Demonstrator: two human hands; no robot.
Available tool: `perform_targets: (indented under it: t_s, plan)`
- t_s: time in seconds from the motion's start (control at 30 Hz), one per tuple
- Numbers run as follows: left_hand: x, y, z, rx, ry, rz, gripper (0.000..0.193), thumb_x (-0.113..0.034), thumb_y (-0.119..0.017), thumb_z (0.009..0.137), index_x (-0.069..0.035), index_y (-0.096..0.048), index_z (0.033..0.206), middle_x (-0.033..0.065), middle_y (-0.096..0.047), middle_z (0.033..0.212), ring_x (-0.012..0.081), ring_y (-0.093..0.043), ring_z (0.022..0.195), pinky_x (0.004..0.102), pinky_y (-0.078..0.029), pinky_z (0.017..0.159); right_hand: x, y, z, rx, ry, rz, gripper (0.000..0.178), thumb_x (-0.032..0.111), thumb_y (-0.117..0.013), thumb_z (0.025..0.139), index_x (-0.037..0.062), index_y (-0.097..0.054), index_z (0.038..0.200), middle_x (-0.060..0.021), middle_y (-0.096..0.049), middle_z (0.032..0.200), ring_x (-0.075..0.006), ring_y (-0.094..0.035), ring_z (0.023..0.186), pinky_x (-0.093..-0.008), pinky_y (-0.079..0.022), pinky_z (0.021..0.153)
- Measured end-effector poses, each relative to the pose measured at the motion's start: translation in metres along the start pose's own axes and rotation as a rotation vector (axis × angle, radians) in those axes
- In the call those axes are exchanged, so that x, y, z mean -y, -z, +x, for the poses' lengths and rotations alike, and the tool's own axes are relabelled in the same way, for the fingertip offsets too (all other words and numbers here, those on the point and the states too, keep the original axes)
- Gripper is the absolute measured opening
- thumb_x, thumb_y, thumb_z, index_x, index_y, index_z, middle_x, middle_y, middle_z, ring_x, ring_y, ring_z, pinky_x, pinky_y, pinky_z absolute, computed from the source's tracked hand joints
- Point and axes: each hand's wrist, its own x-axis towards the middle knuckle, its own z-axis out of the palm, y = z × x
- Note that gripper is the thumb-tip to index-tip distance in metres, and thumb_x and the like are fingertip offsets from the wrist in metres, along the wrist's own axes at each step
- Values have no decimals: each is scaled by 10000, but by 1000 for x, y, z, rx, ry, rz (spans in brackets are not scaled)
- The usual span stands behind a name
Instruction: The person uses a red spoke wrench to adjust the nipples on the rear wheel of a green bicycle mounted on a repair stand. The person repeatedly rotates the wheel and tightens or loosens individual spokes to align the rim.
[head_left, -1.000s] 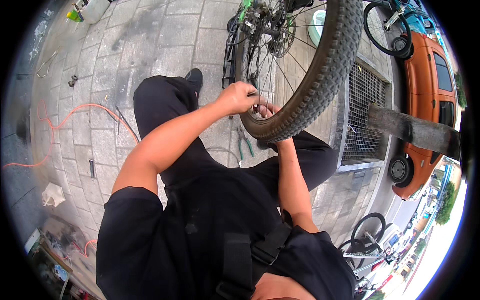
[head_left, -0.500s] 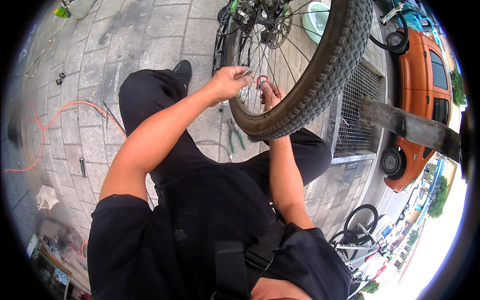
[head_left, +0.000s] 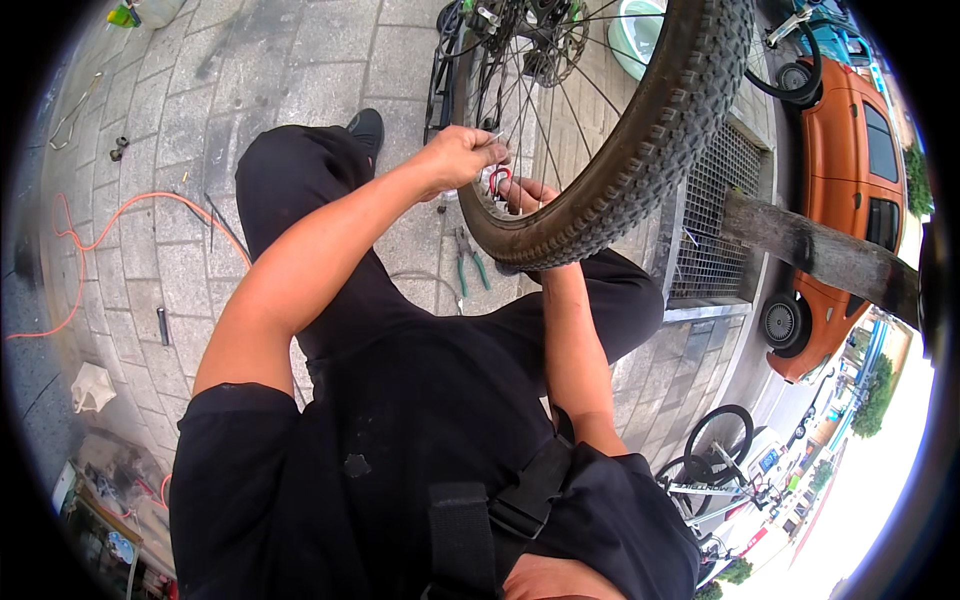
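Note:
A bicycle wheel point(head_left: 660, 150) with a knobby black tyre stands in front of me, its thin spokes running up to the hub and brake disc point(head_left: 572, 42). At the left side of the rim, my left hand point(head_left: 462, 160) is closed, thumb and finger pinching what looks like a spoke. My right hand point(head_left: 530, 196) reaches in behind the tyre and grips a small red spoke wrench point(head_left: 500, 176), close to the left fingertips and the rim. The tyre covers my right wrist. Pliers point(head_left: 470, 264) with green handles lie on the paving below the wheel.
An orange hose point(head_left: 130, 212) curves over the paving at left. A pale green basin point(head_left: 636, 38) stands behind the wheel. To the right are a metal grate point(head_left: 708, 215), a wooden beam point(head_left: 820, 250), an orange car point(head_left: 840, 170) and parked bicycles point(head_left: 715, 455).
My right hand has moved left with the red spoke wrench, bringing it near the left fingertips. The wheel has shifted slightly. My left hand stays pinched at nearly the same place.

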Motion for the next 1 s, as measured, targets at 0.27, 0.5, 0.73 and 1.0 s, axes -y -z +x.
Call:
perform_targets:
  t_s: [0.27,0.5,0.73,1.0]
  plan:
    - [-19,4,-19,6,11,259,375,-369,-750,955,-3,-769,1033,34,-741,903,107,-628,824,319,-518,770,34,6,1,140,-138,-209,327,332,-847,880,44,-748,999,51,-647,801,-59,-509,720,-236,-393,655]
    - [-25,5,-21,139,165,37,333,-387,-752,953,-57,-772,997,-67,-588,706,26,-362,540,252,-241,468,37,5,-1,136,-131,-214,311,307,-861,868,37,-738,962,60,-647,776,-48,-520,716,-226,-401,635]
    - [-5,0,-9,96,33,73,359,-387,-728,970,-44,-783,1059,-62,-575,695,38,-355,540,261,-240,473,-4,26,11,124,-134,37,227,239,-818,913,42,-716,961,35,-658,822,-49,-545,722,-241,-437,608]
    - [-28,9,-25,185,118,59,358,-365,-720,984,-26,-784,1079,-16,-705,882,65,-537,736,276,-452,667,4,21,-1,132,-250,221,225,213,-782,938,5,-720,999,11,-699,844,-63,-604,681,-223,-493,611]
